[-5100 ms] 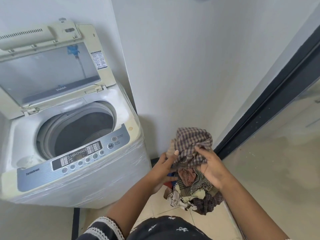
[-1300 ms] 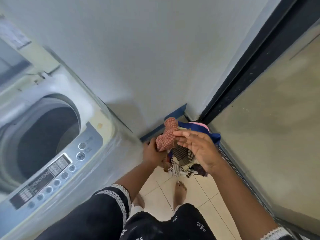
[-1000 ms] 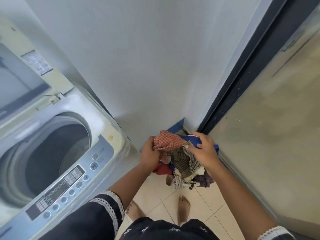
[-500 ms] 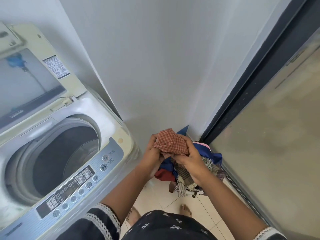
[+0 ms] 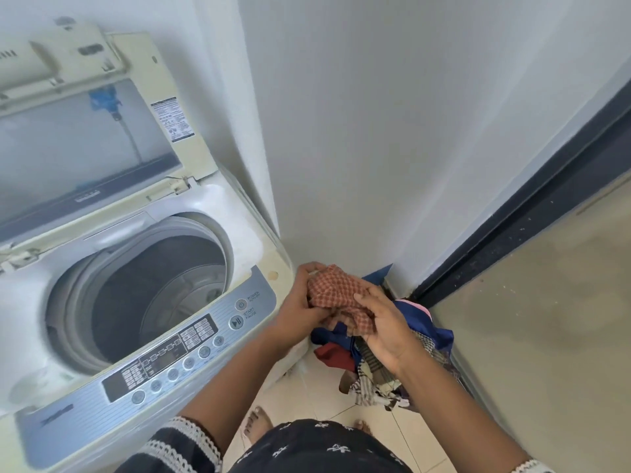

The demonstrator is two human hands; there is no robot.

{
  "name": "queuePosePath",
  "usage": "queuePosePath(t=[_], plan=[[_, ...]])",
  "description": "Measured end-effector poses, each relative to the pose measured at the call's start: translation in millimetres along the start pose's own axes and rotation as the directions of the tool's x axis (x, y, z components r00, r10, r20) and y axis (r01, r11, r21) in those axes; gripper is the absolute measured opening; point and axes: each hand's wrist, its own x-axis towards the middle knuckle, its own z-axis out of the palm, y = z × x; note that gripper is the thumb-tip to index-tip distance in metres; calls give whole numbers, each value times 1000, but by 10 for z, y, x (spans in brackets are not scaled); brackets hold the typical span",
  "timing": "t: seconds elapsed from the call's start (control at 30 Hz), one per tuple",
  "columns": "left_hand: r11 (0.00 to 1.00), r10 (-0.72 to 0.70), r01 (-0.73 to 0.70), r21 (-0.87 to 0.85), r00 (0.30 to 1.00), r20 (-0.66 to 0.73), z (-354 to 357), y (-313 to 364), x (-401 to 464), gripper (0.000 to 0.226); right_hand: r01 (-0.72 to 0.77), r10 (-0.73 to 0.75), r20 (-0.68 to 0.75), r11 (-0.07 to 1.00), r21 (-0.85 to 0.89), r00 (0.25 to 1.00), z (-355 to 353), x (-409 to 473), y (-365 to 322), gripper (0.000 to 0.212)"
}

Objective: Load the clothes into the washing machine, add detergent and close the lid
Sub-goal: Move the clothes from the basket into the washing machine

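Holding a red checked cloth (image 5: 336, 295), both hands (image 5: 345, 314) grip it (lid (image 5: 85, 131) up); drum (image 5: 160, 291) looks empty, pile (image 5: 382, 356) remains, detergent unseen.

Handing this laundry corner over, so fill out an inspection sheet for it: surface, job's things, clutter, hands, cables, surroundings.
Surface: tiled floor, pale, partly covered by laundry.
Job's things: washing machine with lid raised and drum showing no clothes; red checked cloth held beside the machine; pile of clothes on the floor below. Detergent: nothing seen.
Clutter: nothing seen beyond the pile.
Hands: left hand and right hand both grip the red checked cloth.
Cables: nothing seen.
Surroundings: white wall behind; dark-framed glass door to the right.
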Motion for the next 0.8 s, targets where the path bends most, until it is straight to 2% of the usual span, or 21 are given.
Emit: queuePosePath(t=[0.07, 0.13, 0.2, 0.27, 0.37, 0.47, 0.57, 0.7, 0.8], plan=[[994, -66, 71, -85, 996, 60, -220, 48, -80, 65, -14, 15, 8, 996, -93, 1000, 140, 80, 28, 39], [976, -101, 102, -192, 995, 16, -409, 83, -150, 56, -12, 13, 6, 981, -192, 1000, 309, 164, 48, 44], [967, -53, 17, -252, 989, -138, -614, 89, -213, 39, -6, 13, 23, 965, -263, 1000, 524, 265, 88, 44], [958, 3, -93, -272, 949, -314, -838, 87, -274, 29, 5, 16, 63, 948, -317, 998, 783, 374, 143, 40], [971, 46, -158, -178, 858, -511, -1196, 79, -352, 42, 77, -33, 101, 878, -472, 994, 1186, 511, 250, 30], [962, -76, -117, -246, 752, -654, -1558, -6, -424, 45, 131, -71, 124, 802, -583, 990, 1549, 637, 446, 26], [929, -222, -64, -364, 691, -688, -1910, -148, -530, 38, 117, -48, 125, 766, -632, 991, 1899, 751, 701, 29], [901, -288, -46, -432, 680, -674, -2297, -293, -662, 24, 70, 30, 130, 718, -693, 991, 2272, 918, 977, 28], [872, -323, -53, -486, 684, -654, -2502, -337, -756, 33, -29, 166, 139, 738, -674, 976, 2468, 1012, 1089, 38]])
